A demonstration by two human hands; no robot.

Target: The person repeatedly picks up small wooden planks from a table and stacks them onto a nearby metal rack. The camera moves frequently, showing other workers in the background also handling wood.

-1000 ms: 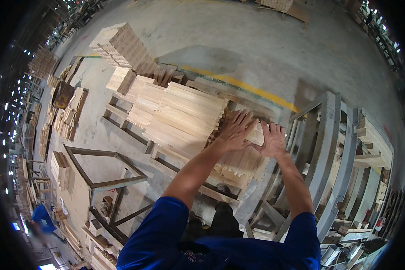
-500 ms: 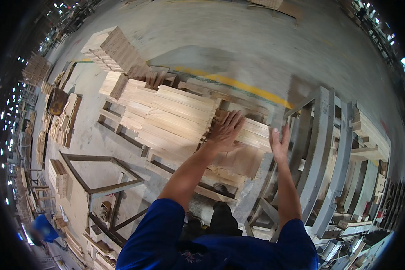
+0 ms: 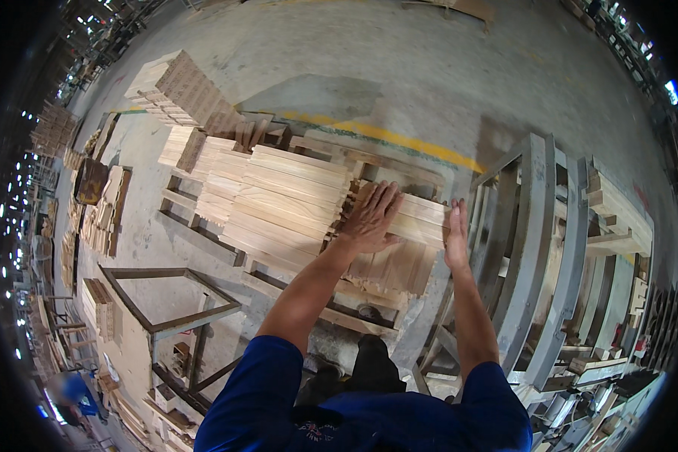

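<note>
My left hand (image 3: 371,218) lies with its fingers stretched out across a short stack of pale wooden boards (image 3: 418,220). The palm hides the left ends of the top boards. Against the right ends of the same boards stands my right hand (image 3: 456,235), palm inward and fingers straight. Beneath them shows a lower layer of boards (image 3: 399,267). To the left, a wider stack of long pale boards (image 3: 286,196) has uneven ends facing my left hand. All of this rests on wooden pallets (image 3: 339,317).
A tall block of stacked wood (image 3: 181,87) rises at the far left. Close on the right is a grey metal frame rack (image 3: 531,248). An angled metal frame (image 3: 158,325) stands at lower left. Behind the pallets a yellow line (image 3: 399,141) crosses the floor. Another person (image 3: 75,392) is at lower left.
My right hand has moved slightly left and now lies against the board ends, its fingers closer together. My left hand stays on the boards.
</note>
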